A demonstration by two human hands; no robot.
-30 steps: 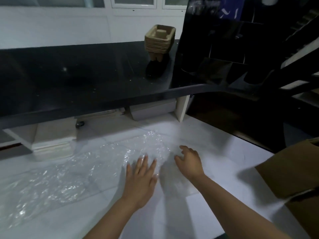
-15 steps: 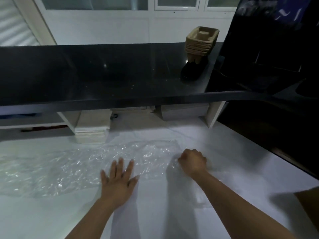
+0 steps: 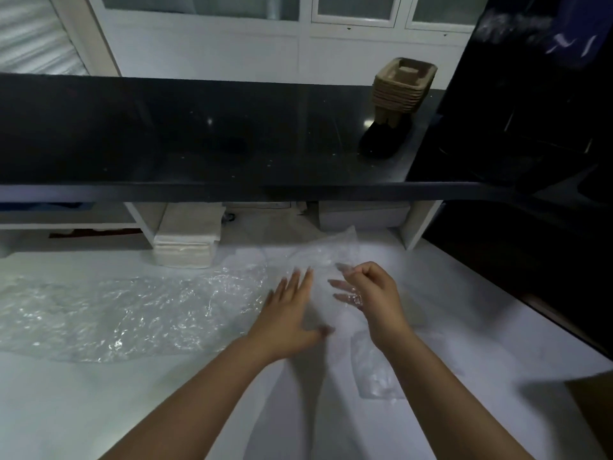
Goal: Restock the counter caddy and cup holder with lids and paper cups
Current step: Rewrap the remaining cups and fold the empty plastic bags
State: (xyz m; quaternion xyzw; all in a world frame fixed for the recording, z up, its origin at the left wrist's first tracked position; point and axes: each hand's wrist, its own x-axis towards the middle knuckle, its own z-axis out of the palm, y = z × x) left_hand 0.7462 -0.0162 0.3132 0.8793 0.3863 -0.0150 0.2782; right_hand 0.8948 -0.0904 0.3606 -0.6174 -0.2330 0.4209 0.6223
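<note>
White worktop (image 3: 99,410) runs beneath a black counter shelf (image 3: 199,134), where stacked pulp cup trays (image 3: 403,86) stand, apparently empty. Clear plastic wrap (image 3: 132,313) sprawls left; its contents are unreadable. Left hand (image 3: 288,313) lies flat, fingers spread; right hand (image 3: 374,293) pinches the film. Folded napkins (image 3: 185,244) sit behind. No lids or cups are discernible.

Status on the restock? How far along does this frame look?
Early. Done: nothing visible; no cups, lids, caddy or cup holder in view. In hand: the right hand pinches the end of a clear plastic wrapper lying on the white counter; the left hand is flat and open beside it. Left: all of the restocking. Only a stack of pulp trays sits on the black shelf.
</note>
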